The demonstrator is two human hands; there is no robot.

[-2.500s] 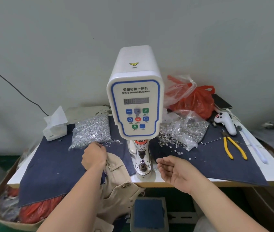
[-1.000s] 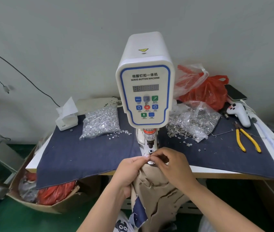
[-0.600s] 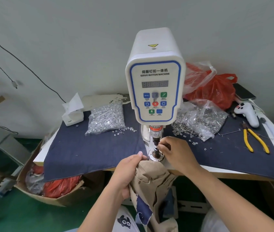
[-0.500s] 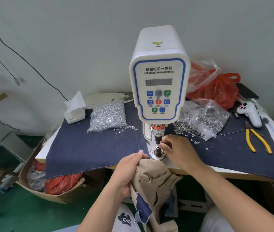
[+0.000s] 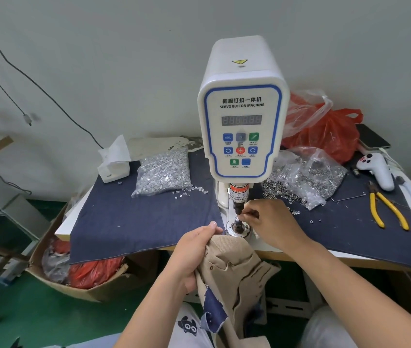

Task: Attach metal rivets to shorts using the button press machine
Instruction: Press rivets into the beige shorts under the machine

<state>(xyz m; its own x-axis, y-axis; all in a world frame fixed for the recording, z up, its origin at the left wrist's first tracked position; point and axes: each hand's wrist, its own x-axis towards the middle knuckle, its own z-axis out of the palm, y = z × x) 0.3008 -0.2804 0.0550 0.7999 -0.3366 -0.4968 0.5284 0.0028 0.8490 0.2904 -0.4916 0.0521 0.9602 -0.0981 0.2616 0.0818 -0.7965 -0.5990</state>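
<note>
The button press machine [image 5: 242, 126], white with a blue-edged control panel, stands upright at the middle of the bench [image 5: 300, 253], its punch directly above the round lower die [image 5: 237, 226] at the bench's front edge. The right hand [image 5: 267, 222] is at the die, thumb and forefinger curled in a pinch just beside the die post; a small metal part appears to sit at the fingertips, but it is too small to identify. The left hand [image 5: 194, 252] has its grip closed on the tan shorts [image 5: 234, 270], bunching the fabric just below and left of the die; most of the garment hangs off the bench front, with a blue denim scrap [image 5: 213, 315] dangling from it. Dark blue cloth [image 5: 136, 222] covers the bench on both sides of the machine. A clear bag of silver rivets [image 5: 164, 173] lies left of the machine, with a few loose pieces beside it. A second clear bag of ring-shaped metal parts [image 5: 307, 177] lies to the right, some spilled near the right hand. Yellow-handled pliers [image 5: 385, 209] lie further right. A cardboard box [image 5: 79, 277] holding red plastic sits on the floor under the bench's left end.
</note>
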